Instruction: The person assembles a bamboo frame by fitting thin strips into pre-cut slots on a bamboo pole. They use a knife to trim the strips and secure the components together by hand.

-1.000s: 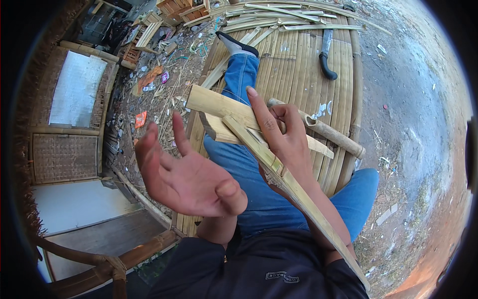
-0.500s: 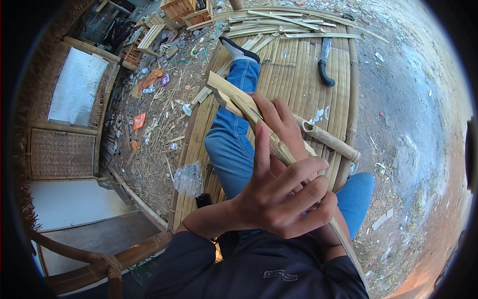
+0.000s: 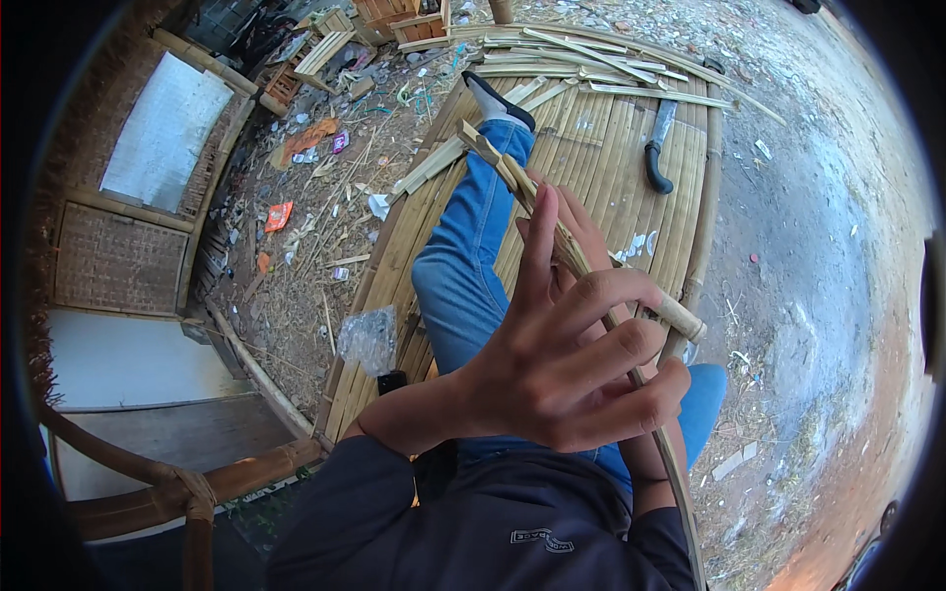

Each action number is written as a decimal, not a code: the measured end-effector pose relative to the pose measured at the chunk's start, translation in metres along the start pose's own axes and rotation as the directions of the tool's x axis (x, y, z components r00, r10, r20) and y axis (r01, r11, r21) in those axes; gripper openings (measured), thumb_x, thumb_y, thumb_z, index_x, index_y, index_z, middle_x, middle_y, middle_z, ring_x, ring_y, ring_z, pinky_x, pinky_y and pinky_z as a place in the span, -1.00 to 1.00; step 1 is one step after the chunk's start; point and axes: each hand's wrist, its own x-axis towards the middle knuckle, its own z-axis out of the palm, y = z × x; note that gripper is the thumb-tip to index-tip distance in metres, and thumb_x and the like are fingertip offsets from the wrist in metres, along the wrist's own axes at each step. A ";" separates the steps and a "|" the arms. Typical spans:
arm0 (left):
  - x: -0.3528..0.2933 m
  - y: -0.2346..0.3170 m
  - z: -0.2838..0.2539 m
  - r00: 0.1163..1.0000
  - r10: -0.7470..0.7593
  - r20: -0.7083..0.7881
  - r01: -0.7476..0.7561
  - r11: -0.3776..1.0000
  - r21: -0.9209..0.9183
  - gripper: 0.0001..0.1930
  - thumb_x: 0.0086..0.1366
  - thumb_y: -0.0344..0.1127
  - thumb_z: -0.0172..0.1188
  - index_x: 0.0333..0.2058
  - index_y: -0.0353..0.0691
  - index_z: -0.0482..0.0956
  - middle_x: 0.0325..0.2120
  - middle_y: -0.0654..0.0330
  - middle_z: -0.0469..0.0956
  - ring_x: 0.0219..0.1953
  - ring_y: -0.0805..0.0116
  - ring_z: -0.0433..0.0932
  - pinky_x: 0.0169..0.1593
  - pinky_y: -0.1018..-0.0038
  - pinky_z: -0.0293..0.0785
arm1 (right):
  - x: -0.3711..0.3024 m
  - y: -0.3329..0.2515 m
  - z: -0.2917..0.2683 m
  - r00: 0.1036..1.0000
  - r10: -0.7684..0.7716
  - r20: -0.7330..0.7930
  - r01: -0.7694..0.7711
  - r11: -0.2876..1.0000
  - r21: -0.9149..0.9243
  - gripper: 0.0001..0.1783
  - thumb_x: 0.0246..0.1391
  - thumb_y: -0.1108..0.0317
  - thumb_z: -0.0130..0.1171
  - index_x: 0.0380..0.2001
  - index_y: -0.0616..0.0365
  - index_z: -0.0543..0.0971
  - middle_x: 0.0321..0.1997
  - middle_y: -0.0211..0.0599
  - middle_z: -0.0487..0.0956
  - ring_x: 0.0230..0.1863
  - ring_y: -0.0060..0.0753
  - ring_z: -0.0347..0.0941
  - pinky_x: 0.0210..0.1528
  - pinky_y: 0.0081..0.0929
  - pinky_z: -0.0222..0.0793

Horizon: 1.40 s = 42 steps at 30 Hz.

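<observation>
Split bamboo strips [image 3: 490, 153] run slantwise across my lap, their far ends beside my jeans-clad shin and the lower end passing my right sleeve. My left hand [image 3: 562, 369] is closed around them in front, thumb pointing up along the strips and fingers bent. Behind it my right hand [image 3: 588, 234] grips the same strips farther up. Its palm and most of its fingers are hidden by the strips and my left hand. A round bamboo tube [image 3: 680, 317] lies on the platform just beyond my hands.
I sit on a slatted bamboo platform [image 3: 581, 163]. A machete [image 3: 657, 153] with a black curved handle lies on it, near a pile of bamboo strips [image 3: 591, 64]. Clear plastic [image 3: 368, 340] rests by the left edge. Wooden crates [image 3: 419, 25] stand beyond, on littered ground.
The strips have turned from showing their broad faces to nearly edge-on, and their far ends have swung right. Both hands keep their hold. My view has shifted slightly.
</observation>
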 end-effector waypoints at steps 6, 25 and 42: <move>0.002 0.003 -0.012 0.999 0.036 -0.029 -0.039 0.992 -0.117 -0.70 0.12 0.11 0.25 -0.26 0.15 0.50 -0.44 0.38 0.32 -0.13 0.27 0.55 0.24 -0.53 -0.15 | 0.000 -0.001 -0.008 0.998 -0.038 -0.056 0.036 0.998 -0.046 -0.43 0.07 0.33 0.09 0.19 0.07 0.31 -0.21 -0.03 0.40 -0.16 0.10 0.39 -0.13 -0.14 0.34; -0.005 -0.073 -0.013 0.885 -0.367 -0.286 0.220 0.872 -0.436 -0.61 0.36 -0.35 0.08 0.10 -0.39 0.34 0.03 0.01 0.41 0.11 0.23 0.42 0.16 0.25 0.41 | -0.004 0.015 -0.001 0.976 -0.106 -0.190 0.090 0.992 -0.089 -0.27 0.00 0.35 0.19 0.27 0.11 0.24 -0.20 0.01 0.43 -0.17 0.12 0.41 -0.13 -0.15 0.34; 0.001 -0.087 -0.001 0.829 -0.433 -0.353 0.207 0.825 -0.527 -0.80 0.36 -0.35 0.14 -0.13 -0.31 0.60 -0.09 0.14 0.49 -0.01 0.42 0.47 -0.03 0.44 0.53 | -0.014 0.008 -0.009 0.966 0.010 -0.258 -0.072 0.971 -0.230 -0.28 0.05 0.25 0.29 0.22 0.26 0.25 -0.02 0.05 0.46 0.00 0.02 0.46 0.04 -0.17 0.37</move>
